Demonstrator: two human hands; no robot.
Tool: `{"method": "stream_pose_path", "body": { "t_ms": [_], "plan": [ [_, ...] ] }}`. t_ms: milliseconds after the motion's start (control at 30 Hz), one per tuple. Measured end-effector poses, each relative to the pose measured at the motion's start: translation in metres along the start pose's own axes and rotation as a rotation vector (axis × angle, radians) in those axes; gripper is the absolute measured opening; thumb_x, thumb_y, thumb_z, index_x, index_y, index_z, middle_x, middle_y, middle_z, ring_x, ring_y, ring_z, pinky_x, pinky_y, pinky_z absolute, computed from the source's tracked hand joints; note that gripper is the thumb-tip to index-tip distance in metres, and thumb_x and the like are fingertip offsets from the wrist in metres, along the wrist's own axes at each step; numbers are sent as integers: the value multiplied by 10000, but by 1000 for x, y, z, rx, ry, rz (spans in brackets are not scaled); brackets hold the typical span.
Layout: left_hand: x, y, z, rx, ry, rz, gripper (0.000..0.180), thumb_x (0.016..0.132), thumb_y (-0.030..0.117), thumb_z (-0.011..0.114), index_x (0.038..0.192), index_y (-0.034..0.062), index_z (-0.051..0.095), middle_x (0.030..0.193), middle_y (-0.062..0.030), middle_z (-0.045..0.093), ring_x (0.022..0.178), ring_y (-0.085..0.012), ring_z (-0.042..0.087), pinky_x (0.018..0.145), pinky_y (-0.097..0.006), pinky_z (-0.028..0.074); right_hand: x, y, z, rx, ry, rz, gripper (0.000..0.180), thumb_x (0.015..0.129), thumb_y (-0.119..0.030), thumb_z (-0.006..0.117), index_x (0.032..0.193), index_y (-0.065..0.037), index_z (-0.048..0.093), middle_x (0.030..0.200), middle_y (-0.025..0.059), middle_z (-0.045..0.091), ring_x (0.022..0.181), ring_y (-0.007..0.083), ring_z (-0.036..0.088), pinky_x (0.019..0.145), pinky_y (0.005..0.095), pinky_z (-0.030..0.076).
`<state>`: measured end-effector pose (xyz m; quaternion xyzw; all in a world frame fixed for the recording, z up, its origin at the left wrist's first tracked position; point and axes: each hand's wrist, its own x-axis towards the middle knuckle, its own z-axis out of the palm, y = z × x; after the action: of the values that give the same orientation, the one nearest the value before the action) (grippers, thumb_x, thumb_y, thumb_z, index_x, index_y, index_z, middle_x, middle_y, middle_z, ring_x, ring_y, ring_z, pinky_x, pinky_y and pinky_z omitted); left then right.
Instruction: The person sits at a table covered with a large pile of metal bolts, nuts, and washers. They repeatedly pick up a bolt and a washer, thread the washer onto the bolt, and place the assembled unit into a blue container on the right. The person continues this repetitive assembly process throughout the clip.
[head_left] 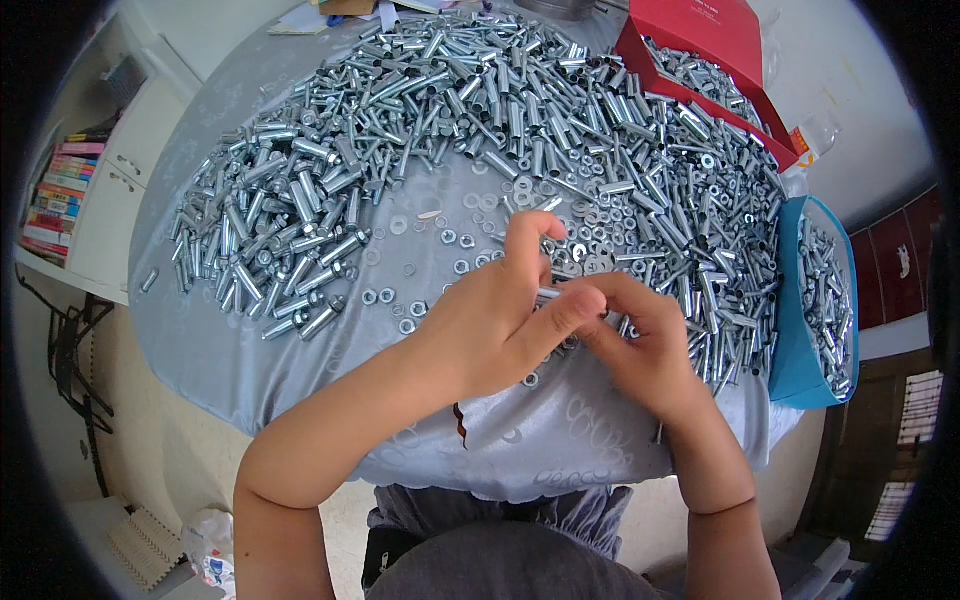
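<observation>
My left hand (pixel 500 325) and my right hand (pixel 645 345) meet above the near middle of the table. Between them is a silver expansion bolt (pixel 547 294), mostly covered by my fingers. The left thumb presses along it, while the left index finger is raised and bent. My right thumb and fingers pinch together at the bolt's right end; what exactly they grip there is hidden. Loose flat washers (pixel 590 225) and hex nuts (pixel 462 267) lie on the cloth just beyond and left of the hands.
A large heap of metal sleeves and bolts (pixel 500 90) arcs across the table's far side. Assembled expansion bolts (pixel 300 195) are piled at left. A red box (pixel 650 75) and a blue fabric bin (pixel 790 320), both holding metal parts, stand at right. Grey cloth (pixel 230 375) covers the table.
</observation>
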<state>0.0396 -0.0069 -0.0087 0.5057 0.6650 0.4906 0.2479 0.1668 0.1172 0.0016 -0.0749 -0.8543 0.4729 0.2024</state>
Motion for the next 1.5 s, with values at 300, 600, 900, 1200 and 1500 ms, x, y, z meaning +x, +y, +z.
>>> {"method": "stream_pose_path", "body": {
  "t_ms": [300,600,900,1200,1500],
  "plan": [
    [4,18,-1,-301,-157,-117,219,888,235,559,940,29,502,689,13,534,620,-31,456,545,-200,352,2,-1,-15,-392,-30,-281,238,668,-211,742,626,-57,566,559,66,546,498,246,527,471,323,381],
    [14,11,-18,-421,37,-218,226,870,243,589,895,19,582,625,48,486,527,-10,398,455,-177,293,2,0,-21,-266,-109,-297,152,684,-182,728,705,-82,615,576,20,538,515,210,521,507,316,401],
    [20,8,-19,-599,264,-270,195,877,209,561,875,15,537,563,54,392,431,-20,319,397,-189,260,-1,8,4,-433,-341,-407,244,660,-98,611,897,-122,664,800,6,519,736,167,517,641,289,429],
    [18,4,-23,-808,178,-230,127,869,134,522,833,13,509,538,28,393,421,-40,351,394,-202,291,0,8,-3,-390,-367,-419,270,634,-72,673,900,-120,663,879,36,565,775,220,538,674,315,441],
    [13,14,-19,-620,52,-243,102,848,104,511,848,4,494,516,21,391,416,-43,337,389,-208,275,-4,-1,-8,269,-39,152,97,808,-60,630,888,-20,595,820,34,604,711,103,552,658,233,439]
  ]
}}
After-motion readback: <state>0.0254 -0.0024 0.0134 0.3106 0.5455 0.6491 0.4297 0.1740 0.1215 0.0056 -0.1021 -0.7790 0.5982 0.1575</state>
